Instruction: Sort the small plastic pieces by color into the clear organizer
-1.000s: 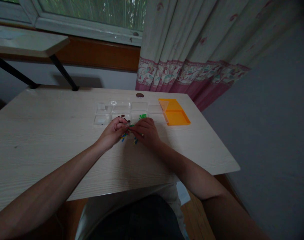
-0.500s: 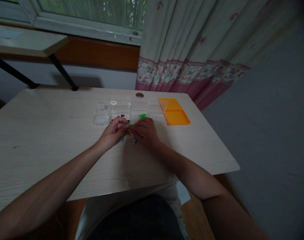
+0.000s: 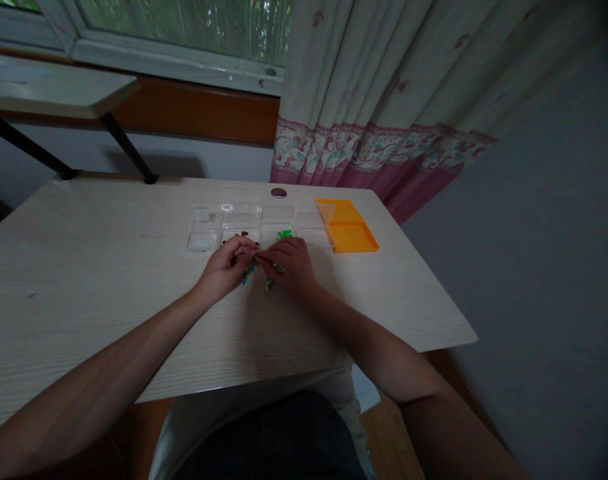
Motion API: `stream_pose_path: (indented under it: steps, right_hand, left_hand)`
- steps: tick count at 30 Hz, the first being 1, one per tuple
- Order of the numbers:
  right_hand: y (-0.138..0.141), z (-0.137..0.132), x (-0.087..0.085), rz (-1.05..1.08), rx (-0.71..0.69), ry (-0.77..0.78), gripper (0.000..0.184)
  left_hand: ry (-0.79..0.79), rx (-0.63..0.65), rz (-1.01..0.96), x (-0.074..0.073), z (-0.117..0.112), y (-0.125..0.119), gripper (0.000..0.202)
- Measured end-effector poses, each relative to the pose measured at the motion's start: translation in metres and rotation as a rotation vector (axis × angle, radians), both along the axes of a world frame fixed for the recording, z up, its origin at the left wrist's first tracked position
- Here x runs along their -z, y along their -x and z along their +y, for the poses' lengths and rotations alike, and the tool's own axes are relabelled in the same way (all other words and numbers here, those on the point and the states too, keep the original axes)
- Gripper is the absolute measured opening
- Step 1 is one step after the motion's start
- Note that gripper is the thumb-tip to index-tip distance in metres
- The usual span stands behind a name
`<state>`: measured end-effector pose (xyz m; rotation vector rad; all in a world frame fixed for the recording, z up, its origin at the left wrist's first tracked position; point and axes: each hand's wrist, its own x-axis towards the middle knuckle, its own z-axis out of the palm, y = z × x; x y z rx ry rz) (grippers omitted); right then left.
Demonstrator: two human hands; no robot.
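Above the small pieces, my left hand (image 3: 231, 263) and my right hand (image 3: 291, 262) meet with their fingertips pinched together. What they hold between them is too small and dark to make out. Small blue and yellow pieces (image 3: 247, 272) lie on the table by my left fingers, and another few small pieces (image 3: 269, 284) are under my right hand. Just beyond the hands is a clear divided tray (image 3: 204, 230). Dark brown pieces (image 3: 245, 234) lie in one compartment and bright green pieces (image 3: 285, 234) in another; my hands partly cover both compartments.
An orange open case (image 3: 351, 227) sits to the right, touching or overlapped by the tray's end. A brown round object (image 3: 279, 193) lies behind the tray. At the back left stands a raised shelf (image 3: 59, 87) on black legs. A curtain (image 3: 364, 133) hangs behind the table.
Both hands stay together at nearly the same spot, with slight finger movement. A bit of green seen between the fingertips before no longer shows. The view has shifted slightly.
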<state>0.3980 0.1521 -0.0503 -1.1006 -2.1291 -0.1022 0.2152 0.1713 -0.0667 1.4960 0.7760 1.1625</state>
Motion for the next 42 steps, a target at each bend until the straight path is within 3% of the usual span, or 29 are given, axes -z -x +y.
stream_pose_path:
  steps: [8,15,20,27,33,36,42]
  right_hand:
    - [-0.015,0.017,0.008,0.072,0.059,-0.038,0.014]
    - [-0.056,0.044,0.017,0.142,0.339,0.016,0.017]
    - [-0.056,0.046,0.021,0.099,0.367,0.038,0.017]
    - [-0.055,0.047,0.023,0.117,0.378,0.058,0.020]
    - [-0.055,0.046,0.023,0.134,0.364,0.088,0.018]
    - [-0.053,0.045,0.023,0.140,0.360,0.094,0.016]
    - [-0.052,0.045,0.024,0.152,0.354,0.088,0.016]
  left_hand:
    - [-0.178,-0.128,0.322,-0.001,0.000,0.007,0.027]
    - [-0.230,-0.267,0.376,-0.003,0.007,0.014,0.027]
    - [-0.255,-0.311,0.437,-0.003,0.009,0.015,0.025]
    - [-0.350,-0.304,0.520,-0.003,0.008,0.019,0.025]
    - [-0.557,-0.242,0.893,-0.014,0.002,0.027,0.022]
    - [-0.560,-0.231,1.055,-0.020,-0.004,0.025,0.027]
    - [-0.586,-0.169,1.174,-0.024,-0.011,0.021,0.032]
